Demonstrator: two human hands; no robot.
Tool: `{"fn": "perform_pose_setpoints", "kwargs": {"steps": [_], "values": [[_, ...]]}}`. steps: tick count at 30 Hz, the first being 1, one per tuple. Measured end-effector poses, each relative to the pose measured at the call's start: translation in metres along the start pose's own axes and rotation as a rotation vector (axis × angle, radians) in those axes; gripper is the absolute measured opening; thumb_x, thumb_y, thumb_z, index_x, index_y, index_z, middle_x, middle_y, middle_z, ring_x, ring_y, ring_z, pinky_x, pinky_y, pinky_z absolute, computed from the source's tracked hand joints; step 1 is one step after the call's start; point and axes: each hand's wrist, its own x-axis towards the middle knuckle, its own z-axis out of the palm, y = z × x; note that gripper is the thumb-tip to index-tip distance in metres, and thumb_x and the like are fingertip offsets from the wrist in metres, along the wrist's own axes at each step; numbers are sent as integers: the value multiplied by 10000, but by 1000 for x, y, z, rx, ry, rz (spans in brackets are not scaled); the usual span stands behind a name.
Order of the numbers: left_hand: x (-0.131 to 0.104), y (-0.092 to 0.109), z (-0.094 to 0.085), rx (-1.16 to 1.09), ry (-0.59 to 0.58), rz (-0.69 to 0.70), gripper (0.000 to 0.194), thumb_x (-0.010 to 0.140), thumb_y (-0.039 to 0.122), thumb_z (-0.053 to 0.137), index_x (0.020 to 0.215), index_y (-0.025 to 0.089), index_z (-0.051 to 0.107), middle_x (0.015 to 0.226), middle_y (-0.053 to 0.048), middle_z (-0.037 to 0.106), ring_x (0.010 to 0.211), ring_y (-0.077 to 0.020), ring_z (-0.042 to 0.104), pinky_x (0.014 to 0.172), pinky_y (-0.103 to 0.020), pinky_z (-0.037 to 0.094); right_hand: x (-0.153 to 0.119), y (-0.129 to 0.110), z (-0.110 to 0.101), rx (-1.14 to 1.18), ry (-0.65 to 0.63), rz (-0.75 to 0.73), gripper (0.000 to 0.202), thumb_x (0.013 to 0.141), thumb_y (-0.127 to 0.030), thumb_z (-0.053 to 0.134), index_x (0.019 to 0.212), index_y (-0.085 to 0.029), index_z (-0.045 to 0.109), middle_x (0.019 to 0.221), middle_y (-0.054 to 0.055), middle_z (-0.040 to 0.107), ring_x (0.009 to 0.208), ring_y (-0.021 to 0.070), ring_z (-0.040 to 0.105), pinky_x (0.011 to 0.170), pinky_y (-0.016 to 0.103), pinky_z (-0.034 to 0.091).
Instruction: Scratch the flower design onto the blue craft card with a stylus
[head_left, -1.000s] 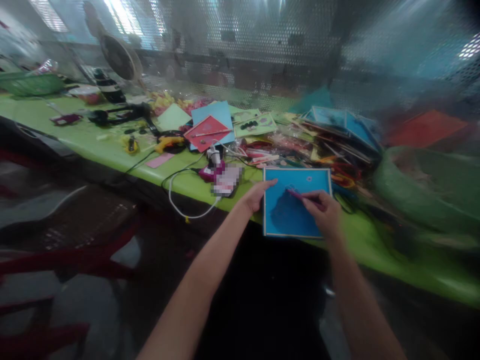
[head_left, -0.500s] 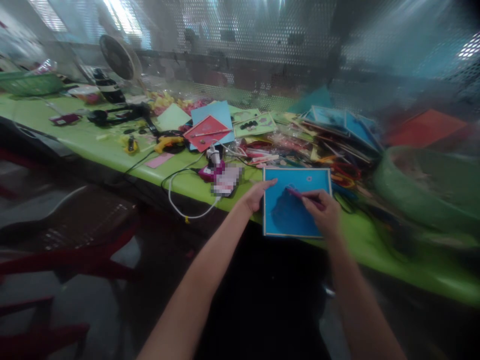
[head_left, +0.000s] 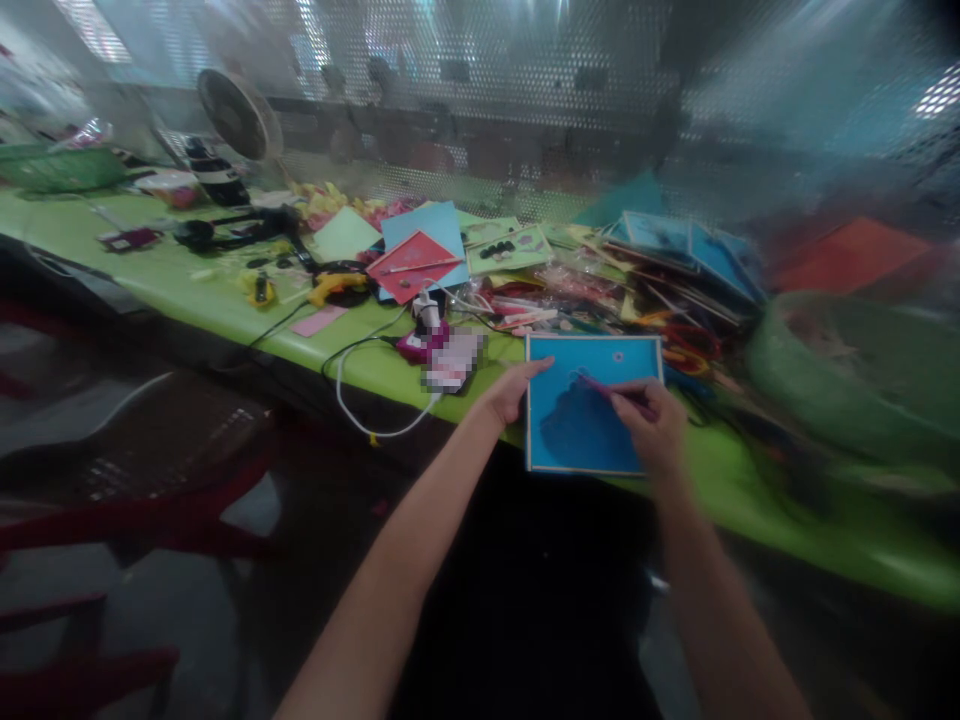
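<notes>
Left of the green tub [head_left: 862, 385], the left hand [head_left: 512, 394] is gripping the blue board [head_left: 592, 412] by its edge farther from the tub, while the right hand [head_left: 651, 422], clamped on a purple pen-like tool [head_left: 598, 385], is apparently tracing a detail on it; the next move seems to be calling for a steady board and light tip. Pale edging [head_left: 529, 425] is framing the blue face, where a dark patch [head_left: 571, 432] and faint pale marks [head_left: 618, 356] are showing.

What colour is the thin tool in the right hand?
The thin tool in the right hand is purple, as seen in the head view.
</notes>
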Motion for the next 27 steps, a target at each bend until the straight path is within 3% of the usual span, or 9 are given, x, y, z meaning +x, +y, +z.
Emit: {"fn": "perform_pose_setpoints", "kwargs": {"steps": [10, 17, 22, 27], "values": [[2, -1, -2, 6, 2, -2, 270, 1023, 325, 659, 1119, 96, 765, 988, -153, 831, 881, -262, 801, 1018, -464, 609, -1, -2, 0, 10, -7, 9, 156, 847, -363, 746, 880, -211, 765, 793, 27, 772, 666, 183, 663, 615, 302, 517], [-1, 0, 1, 22, 9, -20, 339, 1044, 409, 675, 1264, 152, 692, 1244, -98, 733, 1070, -234, 735, 942, -446, 633, 0, -1, 0, -1, -50, -3, 155, 860, -364, 746, 903, -221, 786, 809, 27, 779, 692, 195, 681, 647, 317, 536], [-2, 1, 3, 13, -1, -19, 301, 1079, 323, 572, 1077, 98, 772, 977, -120, 824, 922, -260, 783, 1014, -437, 614, 1, 1, 1, 4, -73, -6, 154, 865, -366, 742, 911, -227, 792, 799, 21, 772, 678, 190, 662, 631, 316, 518], [0, 0, 0, -6, -35, -12, 271, 1052, 310, 597, 1121, 107, 762, 946, -127, 845, 850, -258, 807, 1026, -453, 615, 2, 0, 1, 23, -78, -7, 137, 846, -353, 741, 878, -227, 785, 779, 16, 762, 677, 191, 664, 634, 318, 516]]}}
